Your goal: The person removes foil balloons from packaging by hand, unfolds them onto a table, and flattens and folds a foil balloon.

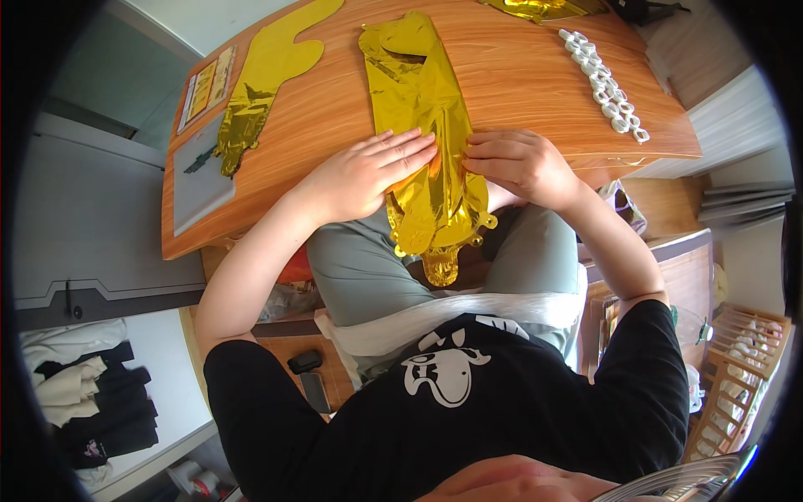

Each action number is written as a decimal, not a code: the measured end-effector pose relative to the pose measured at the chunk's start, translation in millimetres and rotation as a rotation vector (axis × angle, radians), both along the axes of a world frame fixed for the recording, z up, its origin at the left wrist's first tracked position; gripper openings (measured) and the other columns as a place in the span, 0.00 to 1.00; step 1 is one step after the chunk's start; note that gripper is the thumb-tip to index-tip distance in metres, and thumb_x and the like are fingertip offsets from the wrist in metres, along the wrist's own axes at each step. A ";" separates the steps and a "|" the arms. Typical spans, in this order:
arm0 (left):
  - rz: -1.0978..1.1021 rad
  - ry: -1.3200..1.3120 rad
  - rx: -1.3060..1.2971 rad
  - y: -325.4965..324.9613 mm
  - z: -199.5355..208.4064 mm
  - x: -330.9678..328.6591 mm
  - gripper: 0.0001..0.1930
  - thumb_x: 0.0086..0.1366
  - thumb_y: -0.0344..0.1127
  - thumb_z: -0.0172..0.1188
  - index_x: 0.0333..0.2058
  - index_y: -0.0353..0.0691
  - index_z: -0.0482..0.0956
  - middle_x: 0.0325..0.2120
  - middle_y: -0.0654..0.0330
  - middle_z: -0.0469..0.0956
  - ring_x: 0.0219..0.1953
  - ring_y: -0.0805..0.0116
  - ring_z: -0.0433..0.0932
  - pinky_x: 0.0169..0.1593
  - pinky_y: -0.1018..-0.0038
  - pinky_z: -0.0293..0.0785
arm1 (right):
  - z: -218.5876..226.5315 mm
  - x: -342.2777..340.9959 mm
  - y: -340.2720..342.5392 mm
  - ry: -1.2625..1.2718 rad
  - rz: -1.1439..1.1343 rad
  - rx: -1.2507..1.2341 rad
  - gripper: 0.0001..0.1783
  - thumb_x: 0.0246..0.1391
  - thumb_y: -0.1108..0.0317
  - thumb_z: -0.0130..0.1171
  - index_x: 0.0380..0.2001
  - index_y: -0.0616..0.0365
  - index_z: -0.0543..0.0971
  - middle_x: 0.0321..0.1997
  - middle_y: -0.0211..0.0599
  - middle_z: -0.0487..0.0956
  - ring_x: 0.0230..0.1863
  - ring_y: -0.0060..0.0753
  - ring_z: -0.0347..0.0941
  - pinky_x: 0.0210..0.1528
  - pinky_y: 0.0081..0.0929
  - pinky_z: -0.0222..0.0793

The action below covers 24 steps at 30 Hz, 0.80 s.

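Observation:
A flat, partly folded gold foil balloon (416, 96) lies lengthwise on the wooden table (326, 109). Its crinkled near end, with small round tabs, hangs over the front edge above my lap. My left hand (361, 177) rests palm down on the foil's left side, fingers stretched out across it. At the right edge of the foil, my right hand (527, 167) has its fingers bent and pressed together on the margin; its thumb is hidden. A second flat gold foil balloon (266, 71) is spread at the table's left.
Behind on the right lies more gold foil (548, 8). A cluster of small white rings (604, 88) sits at the table's right. A clear plastic sleeve (201, 180) and a printed card (206, 90) lie along the left edge. A grey cabinet (92, 209) stands left.

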State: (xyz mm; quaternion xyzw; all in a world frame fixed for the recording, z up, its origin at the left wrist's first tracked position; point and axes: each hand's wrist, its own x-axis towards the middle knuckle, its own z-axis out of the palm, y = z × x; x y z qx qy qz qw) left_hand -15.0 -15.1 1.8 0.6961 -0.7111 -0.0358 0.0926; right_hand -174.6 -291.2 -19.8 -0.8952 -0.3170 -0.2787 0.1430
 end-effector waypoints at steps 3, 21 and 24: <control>-0.005 -0.010 -0.012 -0.5 -2.7 0.5 0.38 0.59 0.20 0.49 0.71 0.43 0.62 0.73 0.57 0.61 0.75 0.59 0.57 0.76 0.56 0.54 | 0.0 0.6 -0.4 0.004 0.003 0.008 0.19 0.42 0.69 0.64 0.41 0.59 0.86 0.46 0.38 0.84 0.55 0.44 0.81 0.55 0.41 0.79; -0.016 -0.021 0.010 -1.6 1.5 -0.5 0.37 0.59 0.20 0.49 0.70 0.43 0.64 0.72 0.57 0.61 0.75 0.59 0.57 0.76 0.55 0.54 | 4.7 1.3 10.1 -0.087 -0.023 -0.148 0.21 0.48 0.68 0.60 0.48 0.59 0.84 0.52 0.37 0.84 0.54 0.40 0.81 0.55 0.36 0.78; -0.015 -0.007 0.003 -0.4 0.1 -0.4 0.37 0.60 0.20 0.49 0.70 0.42 0.64 0.72 0.57 0.61 0.75 0.59 0.57 0.76 0.55 0.54 | 6.5 0.3 14.1 -0.074 -0.026 -0.109 0.22 0.46 0.68 0.63 0.48 0.58 0.84 0.53 0.37 0.84 0.55 0.41 0.80 0.55 0.37 0.78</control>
